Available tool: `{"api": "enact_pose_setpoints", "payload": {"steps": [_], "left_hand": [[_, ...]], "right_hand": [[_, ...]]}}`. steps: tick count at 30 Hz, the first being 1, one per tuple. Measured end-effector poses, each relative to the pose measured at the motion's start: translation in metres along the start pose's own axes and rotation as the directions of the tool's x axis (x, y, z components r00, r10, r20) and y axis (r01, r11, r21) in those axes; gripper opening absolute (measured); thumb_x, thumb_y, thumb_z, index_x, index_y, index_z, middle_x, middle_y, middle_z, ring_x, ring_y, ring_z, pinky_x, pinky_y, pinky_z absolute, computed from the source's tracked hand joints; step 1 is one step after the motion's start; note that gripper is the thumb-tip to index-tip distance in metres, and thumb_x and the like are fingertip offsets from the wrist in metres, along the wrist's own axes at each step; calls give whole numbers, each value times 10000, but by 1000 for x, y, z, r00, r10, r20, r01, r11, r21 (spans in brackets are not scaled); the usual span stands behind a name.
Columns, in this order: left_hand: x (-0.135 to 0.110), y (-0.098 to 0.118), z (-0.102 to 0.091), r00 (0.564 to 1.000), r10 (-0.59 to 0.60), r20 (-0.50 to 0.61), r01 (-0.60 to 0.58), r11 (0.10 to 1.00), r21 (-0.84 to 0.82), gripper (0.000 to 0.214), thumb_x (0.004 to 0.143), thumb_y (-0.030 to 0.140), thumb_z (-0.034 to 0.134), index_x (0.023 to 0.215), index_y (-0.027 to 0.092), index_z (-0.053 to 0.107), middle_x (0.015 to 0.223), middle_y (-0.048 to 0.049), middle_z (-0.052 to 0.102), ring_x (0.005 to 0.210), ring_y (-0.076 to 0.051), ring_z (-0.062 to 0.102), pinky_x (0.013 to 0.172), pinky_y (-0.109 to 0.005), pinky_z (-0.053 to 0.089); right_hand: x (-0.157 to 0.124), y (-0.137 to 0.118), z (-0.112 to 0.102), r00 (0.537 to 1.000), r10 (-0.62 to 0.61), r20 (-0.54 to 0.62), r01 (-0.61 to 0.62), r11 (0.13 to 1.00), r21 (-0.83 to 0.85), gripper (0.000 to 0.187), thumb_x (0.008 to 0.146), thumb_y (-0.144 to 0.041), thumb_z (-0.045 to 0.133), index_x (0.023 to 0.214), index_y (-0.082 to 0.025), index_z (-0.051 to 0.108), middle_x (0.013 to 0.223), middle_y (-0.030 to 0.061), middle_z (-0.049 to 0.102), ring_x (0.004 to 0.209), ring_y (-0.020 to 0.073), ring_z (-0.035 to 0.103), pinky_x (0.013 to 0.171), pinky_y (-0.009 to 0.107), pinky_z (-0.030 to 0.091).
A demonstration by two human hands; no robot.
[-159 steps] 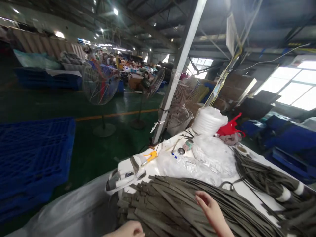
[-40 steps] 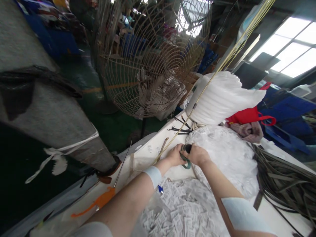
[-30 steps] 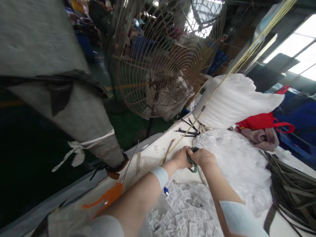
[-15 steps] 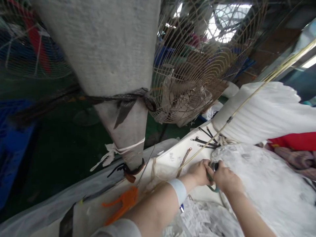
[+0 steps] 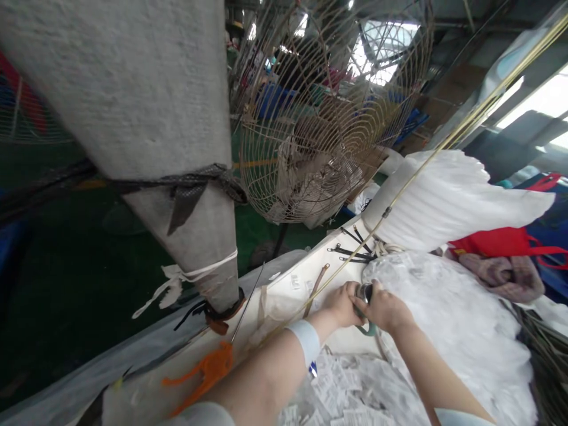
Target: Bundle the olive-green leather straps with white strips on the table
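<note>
Left hand (image 5: pixel 342 306) and right hand (image 5: pixel 389 309) have moved from over the pile of dark strips, 5.3 s ago, to a round metal-rimmed container (image 5: pixel 364 291), right of the pillar (image 5: pixel 160 106). Versus 0.5 s ago, view swings slightly, so pillar sits further left; same two-handed hold.

Fingers of both hands curled in, pinching the container between them from either side; exact fingertip contact hidden. Container is over the table (image 5: pixel 310 263), well right of pillar foot; whether its base touches the table, cannot tell. Green loop (image 5: pixel 367 329) hangs just below it, under the hands.

Rest, all relative to pillar: orange tool (image 5: pixel 217 364) with thin metal rod lies near its foot, toward the camera, partly behind the left forearm. White tie (image 5: pixel 210 272) knotted round its lower part, dark band (image 5: pixel 177 183) above that. Wire-cage fan (image 5: pixel 337 118) right of it, beyond the table. Brown strip (image 5: pixel 317 290) right of foot; dark zipper pieces (image 5: pixel 352 254) further right, under a slanting yellow cord (image 5: pixel 412 177). White foam roll (image 5: pixel 444 201) well right, red bag (image 5: pixel 492 241) past it. Clear plastic bag (image 5: pixel 461 331) also well right, beside right hand. Printed labels (image 5: pixel 332 384) right of pillar, nearer the camera.
</note>
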State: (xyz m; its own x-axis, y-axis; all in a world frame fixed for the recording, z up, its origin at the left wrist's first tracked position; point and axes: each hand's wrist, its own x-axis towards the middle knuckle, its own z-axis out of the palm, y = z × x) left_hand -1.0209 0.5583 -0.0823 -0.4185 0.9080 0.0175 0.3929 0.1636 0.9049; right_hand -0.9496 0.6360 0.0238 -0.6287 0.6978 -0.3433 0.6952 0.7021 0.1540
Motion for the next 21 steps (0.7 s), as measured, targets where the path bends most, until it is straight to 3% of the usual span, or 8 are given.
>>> {"api": "enact_pose_setpoints", "payload": {"steps": [2, 4, 14, 21], "left_hand": [[-2, 2, 2, 1000, 4, -24, -4, 1000, 10, 721, 550, 333, 761, 1180, 221, 430, 1172, -108, 580, 1070, -306, 578, 937, -398, 489], [-4, 3, 5, 999, -4, -40, 5, 1000, 18, 726, 535, 325, 767, 1171, 223, 433, 1165, -100, 580, 1063, -306, 579, 929, -400, 496], [-4, 5, 10, 995, -46, -86, 48, 998, 29, 676, 555, 316, 745, 1158, 232, 451, 1142, -79, 603, 1013, -280, 601, 885, -370, 513], [-3, 4, 12, 996, -80, -42, 79, 997, -23, 762, 552, 295, 779, 1226, 239, 427, 1253, -76, 572, 1131, -264, 554, 992, -342, 448]], "right_hand": [[-5, 7, 2, 995, -92, -36, 90, 994, -61, 723, 892, -627, 439, 1326, -54, 360, 977, 220, 692, 949, 335, 688, 802, 390, 474], [-9, 10, 3, 993, -106, -55, 100, 990, -95, 711, 900, -651, 401, 1316, -76, 367, 943, 203, 698, 916, 341, 692, 766, 390, 477], [-14, -8, 3, 990, 123, -75, -126, 991, -36, 797, 853, -764, 301, 1221, -75, 461, 854, 204, 703, 886, 391, 693, 769, 464, 501], [-10, -19, 1, 948, 316, -28, -313, 947, 75, 819, 811, -793, 344, 1148, -62, 497, 948, 250, 687, 955, 381, 682, 861, 469, 480]]}}
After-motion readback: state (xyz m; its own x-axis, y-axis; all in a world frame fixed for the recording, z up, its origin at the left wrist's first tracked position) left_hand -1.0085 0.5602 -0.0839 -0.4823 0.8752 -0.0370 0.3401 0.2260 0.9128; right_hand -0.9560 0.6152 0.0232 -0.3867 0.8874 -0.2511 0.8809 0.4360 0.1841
